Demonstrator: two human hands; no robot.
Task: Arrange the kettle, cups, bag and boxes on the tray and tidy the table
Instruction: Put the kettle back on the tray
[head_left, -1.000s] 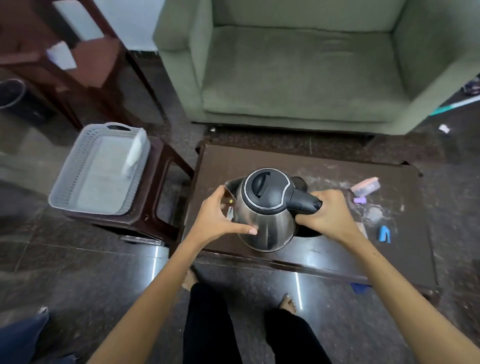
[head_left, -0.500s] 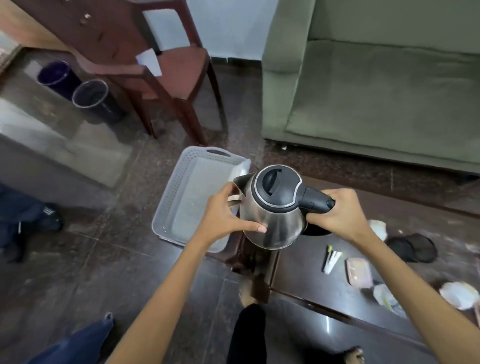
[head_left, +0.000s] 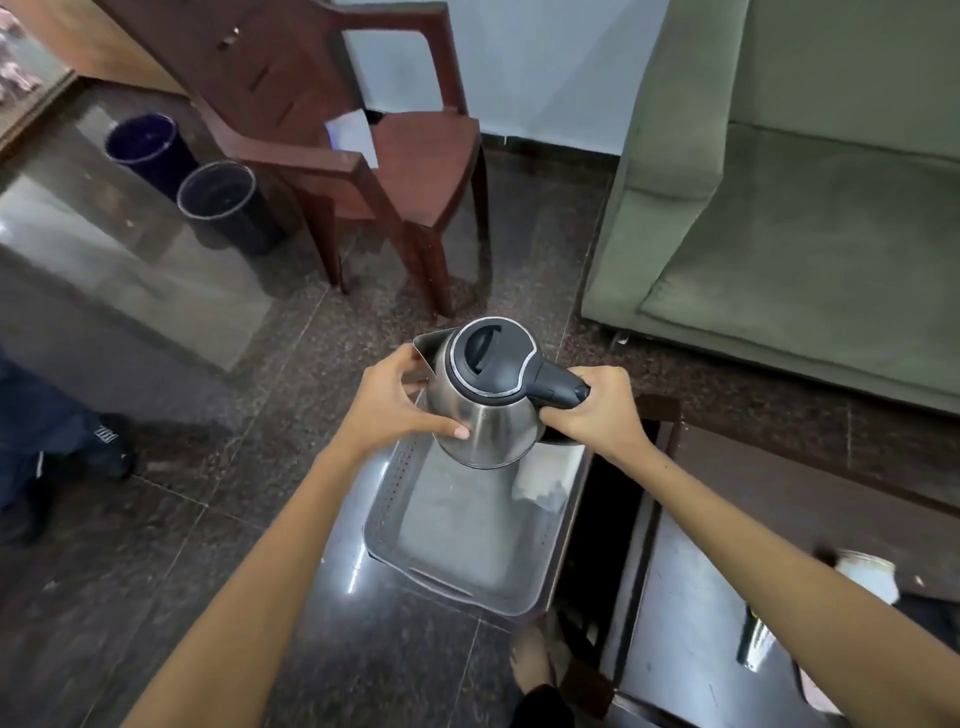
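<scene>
A steel kettle (head_left: 485, 415) with a black lid and handle hangs upright above the far end of the grey perforated tray (head_left: 467, 587). My left hand (head_left: 395, 402) presses against its body below the spout. My right hand (head_left: 597, 410) grips the black handle. A white bag (head_left: 540, 480) lies in the tray against its right wall. A white cup (head_left: 868, 574) stands on the dark table (head_left: 691, 623) at the right, with a small packet (head_left: 756, 642) near it.
The tray rests on a low dark stool beside the table. A brown wooden chair (head_left: 405, 171) stands behind, two dark bins (head_left: 218, 208) to its left, a green sofa (head_left: 805, 218) at right. Another person's leg and shoe (head_left: 67, 447) are at left. My bare foot (head_left: 530, 660) is below the tray.
I have carried the kettle leftwards from over the table to above the tray, both hands keeping the same hold. The view has swung left with it.
</scene>
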